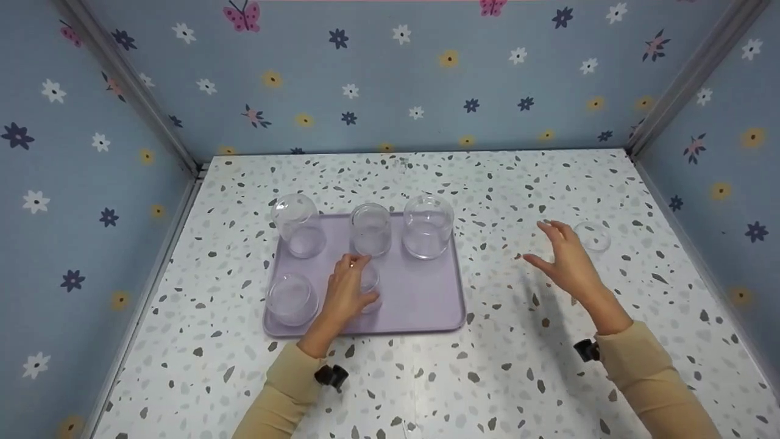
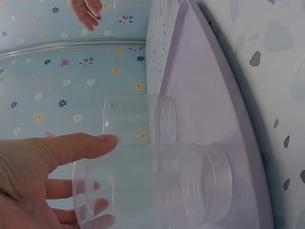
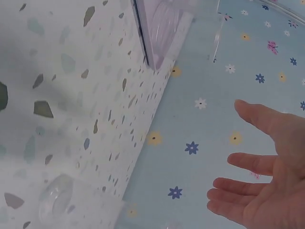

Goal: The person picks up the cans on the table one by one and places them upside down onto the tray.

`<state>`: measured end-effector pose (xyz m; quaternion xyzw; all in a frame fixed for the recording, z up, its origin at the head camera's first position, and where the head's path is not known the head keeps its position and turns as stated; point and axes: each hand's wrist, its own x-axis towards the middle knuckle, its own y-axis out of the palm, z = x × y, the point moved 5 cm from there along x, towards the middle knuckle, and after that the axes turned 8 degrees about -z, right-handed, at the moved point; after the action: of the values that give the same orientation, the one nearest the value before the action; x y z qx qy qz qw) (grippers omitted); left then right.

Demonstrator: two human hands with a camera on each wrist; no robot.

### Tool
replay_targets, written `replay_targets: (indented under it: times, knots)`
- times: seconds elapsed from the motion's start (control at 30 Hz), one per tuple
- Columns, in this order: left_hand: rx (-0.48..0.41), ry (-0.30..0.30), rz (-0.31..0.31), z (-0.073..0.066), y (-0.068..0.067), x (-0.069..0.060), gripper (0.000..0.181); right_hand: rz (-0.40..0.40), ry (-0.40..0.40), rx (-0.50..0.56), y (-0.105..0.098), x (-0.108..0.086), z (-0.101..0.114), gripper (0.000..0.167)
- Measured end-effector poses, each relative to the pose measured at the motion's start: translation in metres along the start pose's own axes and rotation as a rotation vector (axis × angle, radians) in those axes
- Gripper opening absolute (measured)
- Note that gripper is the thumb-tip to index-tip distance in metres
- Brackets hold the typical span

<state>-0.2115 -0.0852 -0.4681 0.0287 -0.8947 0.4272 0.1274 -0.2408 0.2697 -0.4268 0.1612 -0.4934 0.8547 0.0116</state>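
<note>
My left hand (image 1: 345,291) holds a clear plastic jar (image 1: 370,286) by its upper end, thumb on one side and fingers on the other. The jar stands upright at the front middle of a pale purple tray (image 1: 420,292). In the left wrist view the held jar (image 2: 143,186) has a second clear jar behind it. Over the table to the right, my right hand (image 1: 570,265) hangs with fingers spread and nothing in it. Close beside it, a clear container (image 1: 592,236) sits on the table, partly hidden by that hand.
Along the tray's back edge are three clear jars: one at left (image 1: 298,225), one in the middle (image 1: 370,229) and one at right (image 1: 428,227). Another clear jar (image 1: 292,300) occupies the front left corner. Flowered walls (image 1: 390,73) enclose the speckled table (image 1: 499,366).
</note>
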Motion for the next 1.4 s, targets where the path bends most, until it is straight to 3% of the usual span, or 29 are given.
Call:
replay_targets:
  times: [0.4,0.83,1.2,1.4]
  knots:
    - [0.023,0.04,-0.024,-0.002,-0.001,0.0,0.063,0.057,0.051,-0.091,-0.022,0.008,-0.019,0.066]
    - [0.045,0.068,-0.02,-0.003,-0.003,0.001,0.064,0.194,0.174,-0.191,-0.027,0.019,-0.047,0.075]
    - [0.061,0.041,0.005,-0.005,-0.002,0.003,0.063,0.244,0.287,-0.184,-0.027,0.025,-0.073,0.083]
    - [0.078,0.034,0.019,-0.005,-0.001,0.003,0.063,0.27,0.301,-0.202,-0.024,0.028,-0.078,0.082]
